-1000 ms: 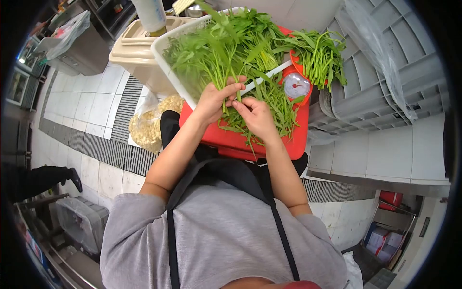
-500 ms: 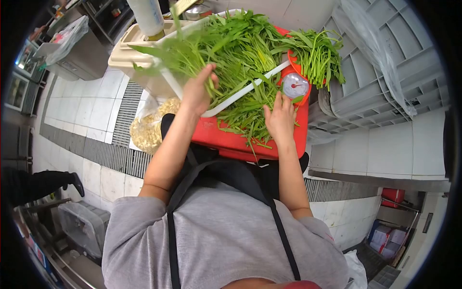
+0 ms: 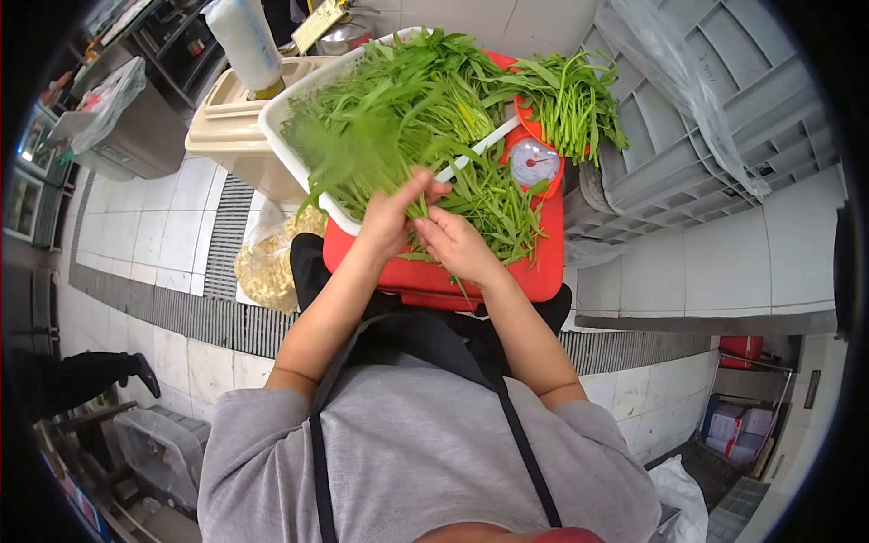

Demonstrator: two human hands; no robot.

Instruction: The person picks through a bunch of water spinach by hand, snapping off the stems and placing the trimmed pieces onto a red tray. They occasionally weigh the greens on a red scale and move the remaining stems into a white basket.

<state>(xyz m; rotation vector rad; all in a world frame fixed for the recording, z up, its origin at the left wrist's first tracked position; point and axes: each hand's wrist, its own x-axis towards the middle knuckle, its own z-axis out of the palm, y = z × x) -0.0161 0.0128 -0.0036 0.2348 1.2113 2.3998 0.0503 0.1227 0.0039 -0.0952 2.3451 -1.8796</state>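
Observation:
My left hand (image 3: 396, 215) is closed around a bunch of water spinach (image 3: 362, 154), whose leafy end is blurred by motion over the white tub (image 3: 277, 128). Close beside it, my right hand (image 3: 460, 242) pinches the stem ends of the same bunch. More long-leaved greens fill the tub. Loose cut stems and leaves (image 3: 507, 222) lie in front of it on a red box top (image 3: 529, 282). To the right, an orange dial scale (image 3: 534, 164) carries another bunch of greens (image 3: 579, 109).
At left stand a beige lidded bin (image 3: 244, 109), a plastic-wrapped roll (image 3: 244, 45) and a bag of pale pieces (image 3: 267, 271). Grey plastic crates (image 3: 697, 136) rise on the right. A grey bin (image 3: 136, 136) is farther off. Another person's leg (image 3: 100, 371) shows at far left.
My right hand has moved left from the loose greens near the scale to the stems at my left hand. My left hand has come right and lower with the bunch. The view has shifted slightly.

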